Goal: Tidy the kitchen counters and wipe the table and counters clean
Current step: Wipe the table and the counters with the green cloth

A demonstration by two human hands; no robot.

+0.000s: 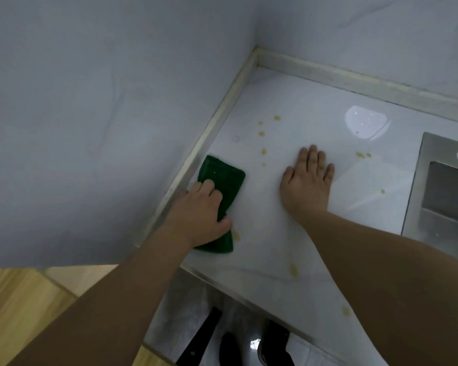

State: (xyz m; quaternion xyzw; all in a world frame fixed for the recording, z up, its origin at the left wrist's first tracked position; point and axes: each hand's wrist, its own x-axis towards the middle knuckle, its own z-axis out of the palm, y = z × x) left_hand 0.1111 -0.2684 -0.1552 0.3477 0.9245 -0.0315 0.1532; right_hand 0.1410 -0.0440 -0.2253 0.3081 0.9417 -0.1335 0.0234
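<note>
A green scouring pad (pixel 224 178) lies on the white counter (pixel 296 107) close to the left wall strip. My left hand (pixel 200 211) grips the pad's near half, fingers curled over it and thumb at its right edge. To the right of it, my right hand (pixel 308 180) rests flat on the counter with straight fingers, holding nothing. Several small yellow drips (pixel 262 133) dot the counter beyond and around both hands, and one smear (pixel 293 269) lies near the front edge.
A steel sink (pixel 444 191) is set into the counter at the right. Grey walls meet at the far corner behind a raised white strip (pixel 214 122). Below the counter's front edge are a tiled floor and dark shoes (pixel 230 347).
</note>
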